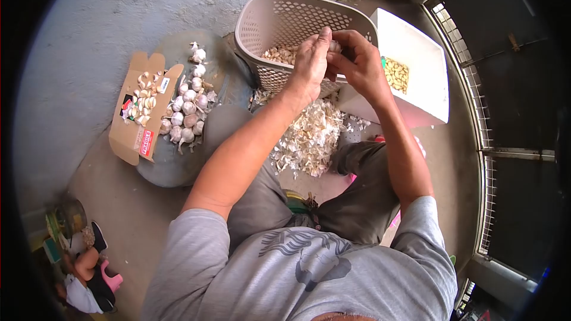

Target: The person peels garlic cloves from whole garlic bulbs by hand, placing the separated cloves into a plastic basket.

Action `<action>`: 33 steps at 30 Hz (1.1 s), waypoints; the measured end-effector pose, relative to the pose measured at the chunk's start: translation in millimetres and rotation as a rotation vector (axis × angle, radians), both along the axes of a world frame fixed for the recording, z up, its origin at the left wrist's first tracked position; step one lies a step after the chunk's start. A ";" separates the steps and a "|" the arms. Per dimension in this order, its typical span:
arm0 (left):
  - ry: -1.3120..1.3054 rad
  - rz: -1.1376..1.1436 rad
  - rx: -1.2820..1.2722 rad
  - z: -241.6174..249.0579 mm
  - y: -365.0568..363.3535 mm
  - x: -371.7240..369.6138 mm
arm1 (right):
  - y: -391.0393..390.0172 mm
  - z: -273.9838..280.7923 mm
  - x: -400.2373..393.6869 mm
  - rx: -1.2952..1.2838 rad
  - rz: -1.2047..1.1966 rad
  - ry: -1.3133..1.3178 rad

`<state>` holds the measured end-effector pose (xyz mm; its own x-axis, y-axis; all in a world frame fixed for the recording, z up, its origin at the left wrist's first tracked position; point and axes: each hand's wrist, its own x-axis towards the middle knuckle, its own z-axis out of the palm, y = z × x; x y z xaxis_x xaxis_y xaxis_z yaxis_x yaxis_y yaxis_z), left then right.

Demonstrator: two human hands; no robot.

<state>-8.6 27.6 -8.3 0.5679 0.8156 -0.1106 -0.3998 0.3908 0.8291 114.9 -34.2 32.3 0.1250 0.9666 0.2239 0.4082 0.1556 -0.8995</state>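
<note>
My left hand (310, 66) and my right hand (364, 65) meet above the basket's front rim. Between their fingers is a whitish garlic bulb (335, 46), mostly covered by the fingers, so whether it is whole cannot be told. Both hands are closed around it. Beneath them stands a beige perforated plastic basket (256, 21) with loose garlic cloves (279, 54) inside. A heap of papery garlic skins (309, 139) lies on the floor between my legs and the basket.
At left, several whole garlic bulbs (189, 107) rest on a round grey surface (169, 169), beside a cardboard box (122, 139) holding cloves. A white foam box (416, 53) with peeled cloves (395, 75) stands right. Another person (89, 273) sits lower left.
</note>
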 end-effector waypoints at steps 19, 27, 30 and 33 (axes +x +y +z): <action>0.007 0.099 0.119 4.1 -3.6 13.2 | -2.1 -17.4 4.4 0.056 -0.029 0.124; -0.015 0.075 0.012 0.3 -8.7 24.6 | -5.0 -10.8 11.7 0.058 -0.065 -0.046; -0.050 -0.028 -0.196 3.9 -6.4 12.1 | -7.4 -12.0 7.4 0.091 -0.031 -0.056; -0.055 -0.088 -0.187 8.1 -5.7 4.3 | -9.7 -7.6 -1.3 0.151 -0.022 -0.184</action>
